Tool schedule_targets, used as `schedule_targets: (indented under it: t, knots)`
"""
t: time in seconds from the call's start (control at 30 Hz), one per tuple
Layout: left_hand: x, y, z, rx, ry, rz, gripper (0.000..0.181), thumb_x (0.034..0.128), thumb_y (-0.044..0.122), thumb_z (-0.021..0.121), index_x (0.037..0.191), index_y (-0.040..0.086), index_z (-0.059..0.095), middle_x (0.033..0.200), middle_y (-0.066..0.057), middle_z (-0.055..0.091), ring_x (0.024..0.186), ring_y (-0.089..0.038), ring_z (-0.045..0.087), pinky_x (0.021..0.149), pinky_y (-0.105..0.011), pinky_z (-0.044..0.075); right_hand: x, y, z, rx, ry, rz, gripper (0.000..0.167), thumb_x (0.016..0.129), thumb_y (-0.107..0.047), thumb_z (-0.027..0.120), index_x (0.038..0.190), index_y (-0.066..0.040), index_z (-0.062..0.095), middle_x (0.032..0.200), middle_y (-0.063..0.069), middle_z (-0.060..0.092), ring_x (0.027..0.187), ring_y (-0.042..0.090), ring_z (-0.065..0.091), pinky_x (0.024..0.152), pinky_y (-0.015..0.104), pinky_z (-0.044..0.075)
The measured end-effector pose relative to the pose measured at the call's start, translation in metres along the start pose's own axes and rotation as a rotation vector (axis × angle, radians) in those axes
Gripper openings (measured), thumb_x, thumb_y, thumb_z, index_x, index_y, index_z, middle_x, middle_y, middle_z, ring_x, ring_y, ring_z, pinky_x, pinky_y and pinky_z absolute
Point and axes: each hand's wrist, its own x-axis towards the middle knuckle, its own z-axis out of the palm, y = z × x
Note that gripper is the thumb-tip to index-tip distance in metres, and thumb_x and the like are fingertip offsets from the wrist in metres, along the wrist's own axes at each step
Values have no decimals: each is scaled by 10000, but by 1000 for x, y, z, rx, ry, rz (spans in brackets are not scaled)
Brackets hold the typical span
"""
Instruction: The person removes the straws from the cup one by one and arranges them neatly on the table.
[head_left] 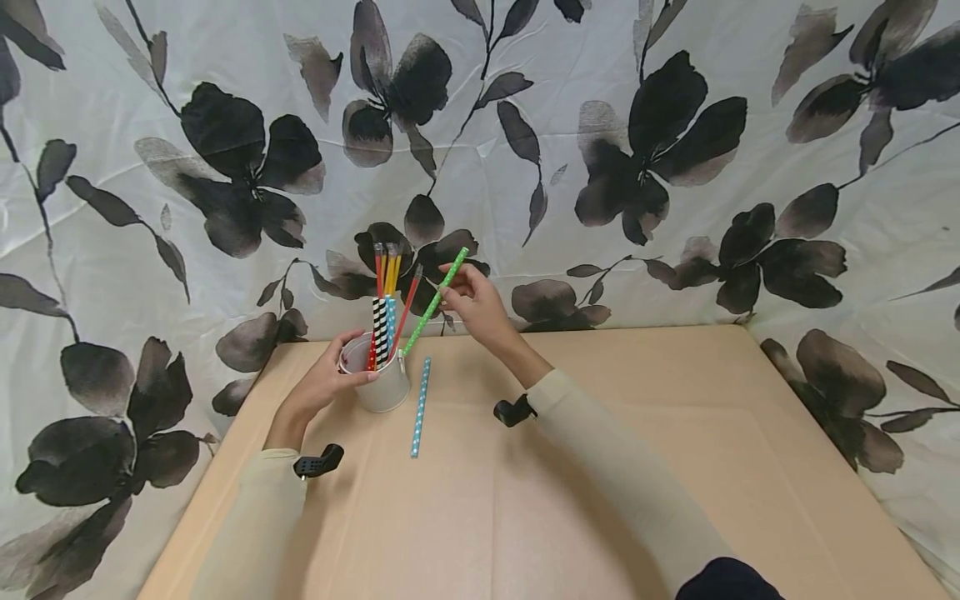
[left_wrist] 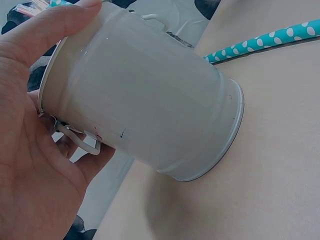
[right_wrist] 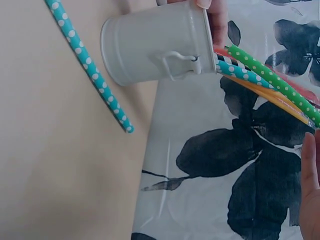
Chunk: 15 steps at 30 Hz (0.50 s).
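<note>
My left hand (head_left: 318, 385) grips a white metal pail (head_left: 386, 392) near its rim, thumb on the near side and fingers behind. The pail has small side handles (right_wrist: 175, 62) and appears slightly tilted. Inside it stand a black-and-white striped straw (head_left: 380, 333), a blue dotted straw (head_left: 391, 315), a red pencil (head_left: 408, 298) and several yellow and red pencils (head_left: 392, 271). Between thumb and fingers, my right hand (head_left: 480, 307) pinches a green dotted paper straw (head_left: 433, 304). The straw's lower end is at the pail's rim; whether it is inside cannot be told.
Another blue dotted straw (head_left: 421, 408) lies on the wooden table (head_left: 637, 400), just right of the pail. A floral cloth (head_left: 525, 208) hangs behind the table's back edge. Each wrist wears a black camera mount (head_left: 318, 461).
</note>
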Motion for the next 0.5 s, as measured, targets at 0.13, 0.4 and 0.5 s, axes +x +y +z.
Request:
schedule_targets:
  t: [0.13,0.4,0.5]
  knots:
    - [0,0,-1,3,-2,3,956,884,177,793,1602,137,163,1594,-207,275,1430,-412,319,1166,-595,271,-4,2,-5,-4,-25,12,331,1020,-12,559,1350,8,546,1132,291,569,1004,443,632,899,495,569]
    - [-1,0,-1,2,-2,-1,958,883,181,794,1604,141,164,1600,-210,268,1436,-417,309,1163,-599,267,-15,10,-14,-13,-54,68,362,1023,-24,561,1383,5,535,1086,218,562,944,346,667,890,488,574]
    - [-1,0,-1,3,-3,-7,959,882,186,797,1603,146,165,1600,-205,269,1436,-414,309,1163,-599,268,-18,13,-16,-8,-49,82,374,1015,-17,565,1385,21,526,1097,228,564,936,279,672,877,466,583]
